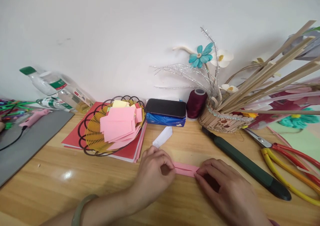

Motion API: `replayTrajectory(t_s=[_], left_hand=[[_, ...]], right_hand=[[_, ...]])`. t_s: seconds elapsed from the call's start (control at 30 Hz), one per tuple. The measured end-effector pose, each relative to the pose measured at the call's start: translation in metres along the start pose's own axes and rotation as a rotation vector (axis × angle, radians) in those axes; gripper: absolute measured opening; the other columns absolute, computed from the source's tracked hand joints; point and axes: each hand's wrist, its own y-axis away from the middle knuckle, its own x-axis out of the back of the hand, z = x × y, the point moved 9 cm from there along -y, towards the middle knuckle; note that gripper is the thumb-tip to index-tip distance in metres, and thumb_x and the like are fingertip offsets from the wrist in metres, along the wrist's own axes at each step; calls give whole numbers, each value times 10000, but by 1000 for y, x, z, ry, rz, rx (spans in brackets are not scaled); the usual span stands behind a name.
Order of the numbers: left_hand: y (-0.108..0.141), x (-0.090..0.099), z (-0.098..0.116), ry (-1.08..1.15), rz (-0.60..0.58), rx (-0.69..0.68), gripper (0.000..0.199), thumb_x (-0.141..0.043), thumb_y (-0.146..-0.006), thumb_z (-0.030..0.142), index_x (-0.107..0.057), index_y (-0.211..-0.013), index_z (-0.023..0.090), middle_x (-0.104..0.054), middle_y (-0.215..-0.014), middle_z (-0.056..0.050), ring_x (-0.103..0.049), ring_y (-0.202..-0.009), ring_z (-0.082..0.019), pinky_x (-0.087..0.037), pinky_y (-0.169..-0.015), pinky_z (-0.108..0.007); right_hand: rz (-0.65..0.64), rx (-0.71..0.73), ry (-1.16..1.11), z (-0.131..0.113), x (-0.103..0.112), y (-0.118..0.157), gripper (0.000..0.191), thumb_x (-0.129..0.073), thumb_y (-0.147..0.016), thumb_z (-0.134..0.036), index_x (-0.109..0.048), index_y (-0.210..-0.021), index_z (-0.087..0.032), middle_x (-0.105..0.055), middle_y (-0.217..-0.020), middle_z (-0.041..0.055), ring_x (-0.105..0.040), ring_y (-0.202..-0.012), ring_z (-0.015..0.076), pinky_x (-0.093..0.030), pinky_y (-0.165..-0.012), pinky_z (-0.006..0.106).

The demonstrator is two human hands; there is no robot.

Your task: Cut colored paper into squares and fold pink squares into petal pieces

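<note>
A folded strip of pink paper (185,169) stretches between my two hands just above or on the wooden table; a lengthwise slit or fold line runs along it. My left hand (156,177) pinches its left end between thumb and fingers. At its right end my right hand (222,186) pinches it the same way. Beyond my left fingers lies a small white piece of paper (163,137), close to the fingertips. The strip's two ends are hidden under my fingers.
A yellow basket (91,132) of pink paper pieces sits on red sheets (72,137). Behind are a phone (166,107) on a blue packet and a maroon thread spool (196,104). To the right lie a dark green-handled tool (246,162) and scissors (280,149). Bottles (67,89) lean left.
</note>
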Motion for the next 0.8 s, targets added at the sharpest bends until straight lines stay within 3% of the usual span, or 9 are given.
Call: replayTrajectory(t_s=[0.27,0.8], left_hand=[[-2,-2,-3,23,-38,32,153,-656,-745,120,-583,-626,183,-615,-717,51,-487,-792,-155,-330,-738,-303],[-3,-5,4,-96,-16,0,171,-625,-700,67,-518,-613,168,-596,-705,51,-469,-773,-155,-325,-723,-304]], right_hand=[[14,-3,20,-3,0,1,168,-437,-866,-271,-527,-731,-225,-572,-750,-2,-540,-674,146,-413,-600,299],[71,33,108,-7,-1,2,166,-444,-871,-287,-478,-724,-217,-542,-720,0,-517,-645,157,-392,-583,311]])
